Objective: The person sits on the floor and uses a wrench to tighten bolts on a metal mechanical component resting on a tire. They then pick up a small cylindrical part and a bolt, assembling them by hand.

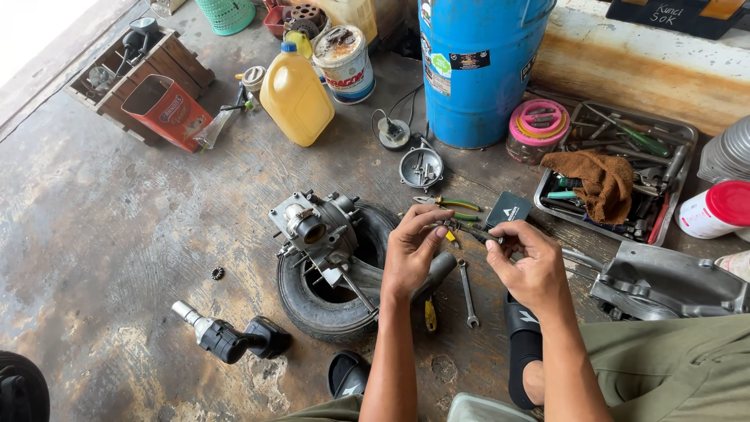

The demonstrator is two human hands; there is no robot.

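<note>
- Black, rounded shape at the floor's lower-left corner was cut off by the frame and could not be identified.
- Black cordless tool lay on the concrete left of a small tyre, on which a grey metal engine part rested.
- Left hand pinched one end of a small slim metal piece between thumb and fingertips; the piece, held above the floor just right of the tyre, was too small and dark to make out clearly.
- Right hand pinched the other end, fingers pressed together around it.
- Below the hands a spanner lay on the floor, partly beside a black sandal.
- Wooden crate near the top-left edge held dark odd parts and a red carton.
- Yellow jug and a rusty-lidded tin stood left of the blue drum, whose top was cut off.
- Metal tray at the right held screwdrivers and tools, half hidden under a brown rag.
</note>
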